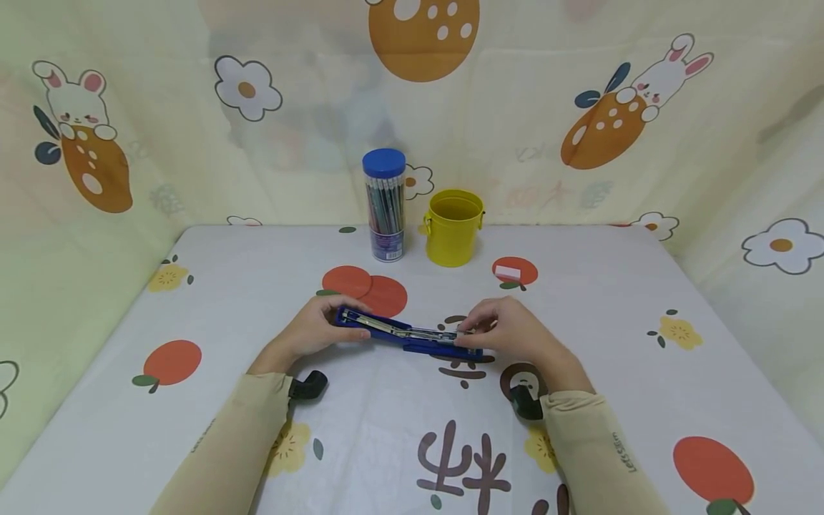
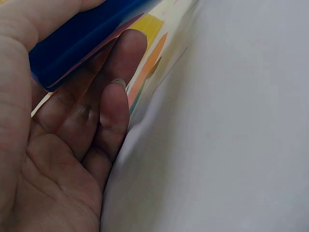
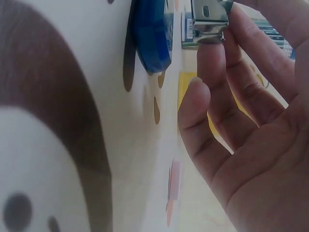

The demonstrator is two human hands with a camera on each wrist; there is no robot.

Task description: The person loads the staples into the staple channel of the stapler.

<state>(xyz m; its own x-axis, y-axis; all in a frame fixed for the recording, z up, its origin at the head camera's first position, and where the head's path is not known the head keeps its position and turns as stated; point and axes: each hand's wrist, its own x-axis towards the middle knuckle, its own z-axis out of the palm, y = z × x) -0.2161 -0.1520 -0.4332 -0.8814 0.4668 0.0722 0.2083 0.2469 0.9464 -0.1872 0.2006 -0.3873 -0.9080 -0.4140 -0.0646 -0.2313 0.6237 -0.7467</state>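
Observation:
A blue stapler (image 1: 418,346) is spread open above the middle of the table, its metal staple channel (image 3: 210,19) exposed. My left hand (image 1: 312,327) grips the stapler's left end between thumb and fingers. In the left wrist view, the blue plastic body (image 2: 87,41) lies between that thumb and the fingers. My right hand (image 1: 511,330) pinches the metal channel near the stapler's right end. The right wrist view has the channel's metal tip at the fingertips, with the blue plastic end (image 3: 153,41) apart from it. Whether staples lie in the channel I cannot tell.
At the back of the table stand a clear tub of pencils (image 1: 386,207) with a blue lid and a yellow bucket (image 1: 453,232). A small pink-and-white block (image 1: 508,272) lies right of the bucket. Printed cloth hangs behind the table (image 1: 257,443).

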